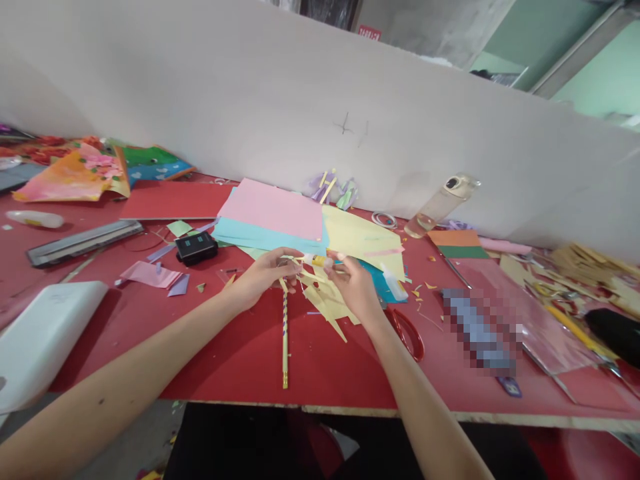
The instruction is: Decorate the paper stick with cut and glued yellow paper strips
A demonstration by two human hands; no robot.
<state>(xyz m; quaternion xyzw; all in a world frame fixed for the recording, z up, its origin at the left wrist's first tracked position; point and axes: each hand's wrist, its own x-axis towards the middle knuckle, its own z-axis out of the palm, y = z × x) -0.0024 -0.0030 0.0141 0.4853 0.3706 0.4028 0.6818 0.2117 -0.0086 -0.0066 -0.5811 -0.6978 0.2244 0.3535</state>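
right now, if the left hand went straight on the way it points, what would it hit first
Probably the small bottle with the yellow label, in the right hand; its white end looks very near the left hand, though depth is hard to judge.

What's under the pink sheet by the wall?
Light-blue paper shows along the front edge of the pink sheet, with pale-green paper peeking out beneath the blue. Whatever lies under its middle is covered.
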